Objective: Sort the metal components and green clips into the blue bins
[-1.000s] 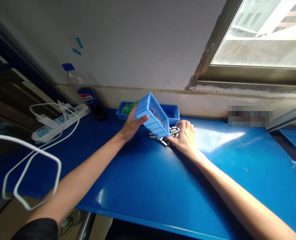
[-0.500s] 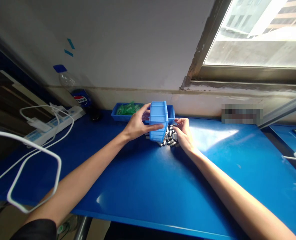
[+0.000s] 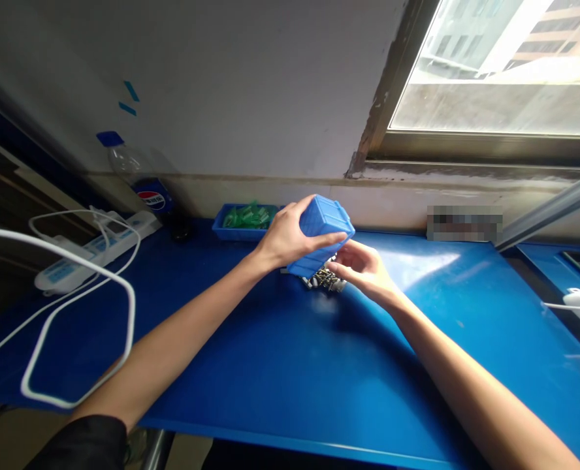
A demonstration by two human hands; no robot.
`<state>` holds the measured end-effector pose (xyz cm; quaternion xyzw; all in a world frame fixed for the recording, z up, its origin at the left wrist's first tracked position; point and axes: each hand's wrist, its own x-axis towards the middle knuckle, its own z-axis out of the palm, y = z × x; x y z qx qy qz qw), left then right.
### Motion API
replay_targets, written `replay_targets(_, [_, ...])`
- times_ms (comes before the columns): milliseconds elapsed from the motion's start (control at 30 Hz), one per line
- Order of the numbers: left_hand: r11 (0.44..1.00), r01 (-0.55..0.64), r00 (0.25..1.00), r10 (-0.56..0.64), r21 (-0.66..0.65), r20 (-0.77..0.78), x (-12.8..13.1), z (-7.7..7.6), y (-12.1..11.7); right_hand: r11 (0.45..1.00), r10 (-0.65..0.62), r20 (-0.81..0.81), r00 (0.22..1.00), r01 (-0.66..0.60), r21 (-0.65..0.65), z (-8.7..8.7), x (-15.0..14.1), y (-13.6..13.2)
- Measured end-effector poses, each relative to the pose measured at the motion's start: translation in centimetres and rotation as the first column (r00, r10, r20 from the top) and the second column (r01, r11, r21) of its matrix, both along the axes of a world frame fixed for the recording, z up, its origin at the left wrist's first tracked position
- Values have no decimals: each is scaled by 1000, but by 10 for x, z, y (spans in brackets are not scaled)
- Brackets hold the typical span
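My left hand (image 3: 285, 236) grips a small light-blue plastic bin (image 3: 322, 234), turned upside down above the blue table (image 3: 290, 365). A pile of small silvery metal parts (image 3: 323, 281) lies on the table right under the bin. My right hand (image 3: 361, 269) sits just right of the pile with fingers curled toward the bin's lower edge; whether it touches the bin or the parts is unclear.
A blue tray with green pieces (image 3: 245, 219) stands at the wall behind the bin. A Pepsi bottle (image 3: 143, 183), a white power strip (image 3: 94, 251) and looping white cables (image 3: 74, 313) lie on the left. A window (image 3: 496, 72) is at the upper right.
The bin has been tipped from slanting to fully upside down, and the metal parts have spilled into a pile beneath it. My right hand has stayed beside the pile.
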<state>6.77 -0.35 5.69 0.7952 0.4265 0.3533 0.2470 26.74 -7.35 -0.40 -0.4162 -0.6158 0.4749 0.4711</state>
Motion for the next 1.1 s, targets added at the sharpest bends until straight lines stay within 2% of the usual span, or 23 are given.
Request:
replay_targets(100, [1000, 10, 999, -10, 12, -34, 6, 3, -2, 998, -53, -50, 997, 51, -38, -1, -5, -1])
replay_targets(233, [1000, 4, 993, -8, 26, 119, -2, 2, 3, 991, -108, -242, 964, 84, -106, -9, 1, 7])
replay_targets(333, [1000, 0, 983, 1, -4, 181, -12, -8, 11, 982, -162, -378, 912, 112, -152, -5, 13, 13])
replay_targets(400, [999, 17, 986, -11, -33, 168, -16, -18, 15, 978, -196, -403, 894, 152, -140, 6, 22, 16])
replay_targets(467, [999, 36, 992, -31, -39, 123, -16, -30, 17, 977, -214, -362, 907, 194, -91, 23, 33, 18])
replay_targets(533, [997, 75, 996, -74, -21, 48, -14, -41, 18, 976, -214, -237, 948, 217, -14, 43, 46, 20])
replay_targets(633, [986, 159, 985, -154, 54, -83, -8, -53, 18, 965, -251, 93, 964, 242, 97, 70, 64, 21])
replay_targets(700, [979, 179, 975, -164, 96, -150, -4, -57, 17, 958, -286, 380, 879, 249, 144, 78, 71, 21])
replay_targets(800, [982, 151, 973, -128, 115, -191, -1, -60, 15, 929, -366, 692, 622, 294, 226, 74, 72, 23])
replay_targets(900, [984, 127, 972, -100, 120, -213, -1, -61, 13, 928, -344, 869, 356, 270, 257, 58, 66, 27])
replay_targets(967, [985, 124, 969, -94, 124, -228, -1, -62, 12, 932, -334, 914, 229, 224, 285, 46, 62, 30])
replay_targets(1033, [984, 125, 967, -93, 124, -238, -1, -63, 12, 936, -333, 926, 180, 187, 300, 34, 58, 33])
replay_targets(1100, [985, 128, 965, -96, 120, -243, -1, -63, 13, 926, -367, 907, 205, 171, 336, 25, 55, 36])
